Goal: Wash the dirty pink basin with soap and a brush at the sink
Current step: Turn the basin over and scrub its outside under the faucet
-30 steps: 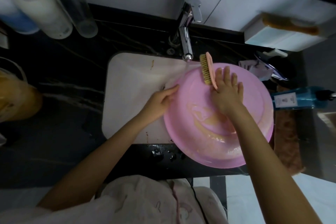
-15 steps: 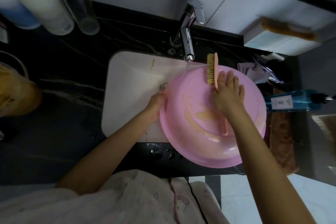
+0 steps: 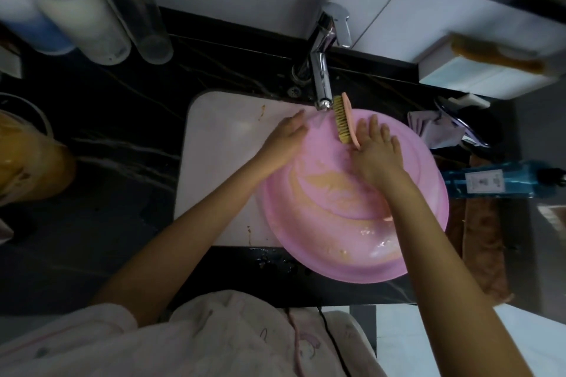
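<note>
left hand (image 3: 286,135) moved up rim | right hand (image 3: 378,153) grips brush (image 3: 344,122) | basin (image 3: 352,223) brown-streaked

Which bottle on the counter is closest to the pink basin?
The translucent blue bottle with a white label, just right of the round pink plastic basin; the three other bottles are far off, back left.

Both bare forearms reach in from 6 o'clock. The left hand (image 3: 286,135) lies on the rim of the basin (image 3: 352,254), fingers straight and pointing toward 1 o'clock. At its 3 o'clock, the right hand (image 3: 377,154) holds the brush (image 3: 344,121), fingers spread toward 12 o'clock.
</note>
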{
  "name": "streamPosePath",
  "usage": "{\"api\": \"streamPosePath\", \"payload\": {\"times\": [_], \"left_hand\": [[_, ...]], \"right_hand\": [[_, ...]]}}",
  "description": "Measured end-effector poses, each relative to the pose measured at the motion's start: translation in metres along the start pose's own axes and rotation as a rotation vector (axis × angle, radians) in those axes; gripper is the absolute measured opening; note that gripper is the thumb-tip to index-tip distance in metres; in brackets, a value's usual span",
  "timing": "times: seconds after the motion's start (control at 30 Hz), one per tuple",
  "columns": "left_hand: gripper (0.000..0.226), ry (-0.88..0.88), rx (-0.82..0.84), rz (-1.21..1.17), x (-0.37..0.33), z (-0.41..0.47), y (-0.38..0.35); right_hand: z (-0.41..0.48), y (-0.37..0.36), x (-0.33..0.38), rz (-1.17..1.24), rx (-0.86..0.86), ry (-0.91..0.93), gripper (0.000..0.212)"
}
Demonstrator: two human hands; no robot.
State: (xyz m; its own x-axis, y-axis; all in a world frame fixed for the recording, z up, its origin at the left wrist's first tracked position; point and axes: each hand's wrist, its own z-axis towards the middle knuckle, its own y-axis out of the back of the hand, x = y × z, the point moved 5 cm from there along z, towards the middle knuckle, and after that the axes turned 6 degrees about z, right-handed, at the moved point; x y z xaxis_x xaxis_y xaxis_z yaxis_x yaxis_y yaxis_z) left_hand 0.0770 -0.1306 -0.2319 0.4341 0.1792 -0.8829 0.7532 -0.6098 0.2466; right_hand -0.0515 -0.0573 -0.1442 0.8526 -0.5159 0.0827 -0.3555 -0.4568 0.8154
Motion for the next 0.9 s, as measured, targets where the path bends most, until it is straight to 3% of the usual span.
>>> {"api": "streamPosePath", "payload": {"times": [0.07,0.13,0.3,0.37,0.43,0.5,0.53,0.67,0.77,0.9], "left_hand": [[0.046,-0.196,0.053,0.305,-0.028,0.002,-0.017],[0.043,-0.141,0.034,0.443,-0.034,0.017,-0.023],[0.043,0.187,0.179,-0.082,-0.006,0.020,-0.009],[0.043,0.207,0.037,-0.041,0.002,-0.005,-0.009],[0.041,0.057,-0.118,0.206,-0.013,-0.025,-0.008],[0.044,-0.169,-0.100,0.459,-0.035,-0.014,-0.018],[0.042,-0.169,-0.059,0.478,-0.040,-0.001,-0.021],[0.041,0.021,0.155,0.126,-0.026,0.029,-0.015],[0.044,0.181,0.103,-0.059,-0.001,0.001,-0.008],[0.044,-0.045,-0.007,0.108,-0.013,-0.006,-0.011]], "right_hand": [[0.000,0.000,-0.001,0.010,-0.002,0.006,0.063],[-0.001,-0.001,-0.004,0.022,-0.010,0.017,0.063],[-0.006,-0.002,-0.011,0.050,-0.021,0.018,0.064],[-0.007,-0.002,-0.011,0.052,-0.035,0.022,0.064],[-0.005,-0.002,-0.010,0.042,-0.044,0.023,0.064],[-0.003,-0.002,-0.008,0.027,-0.044,0.021,0.064],[-0.003,-0.003,-0.008,0.021,-0.041,0.020,0.064],[-0.004,-0.002,-0.007,0.021,-0.050,0.030,0.064],[-0.008,-0.004,-0.012,0.059,-0.051,0.045,0.065],[-0.011,-0.005,-0.017,0.095,-0.080,0.058,0.066]]}}
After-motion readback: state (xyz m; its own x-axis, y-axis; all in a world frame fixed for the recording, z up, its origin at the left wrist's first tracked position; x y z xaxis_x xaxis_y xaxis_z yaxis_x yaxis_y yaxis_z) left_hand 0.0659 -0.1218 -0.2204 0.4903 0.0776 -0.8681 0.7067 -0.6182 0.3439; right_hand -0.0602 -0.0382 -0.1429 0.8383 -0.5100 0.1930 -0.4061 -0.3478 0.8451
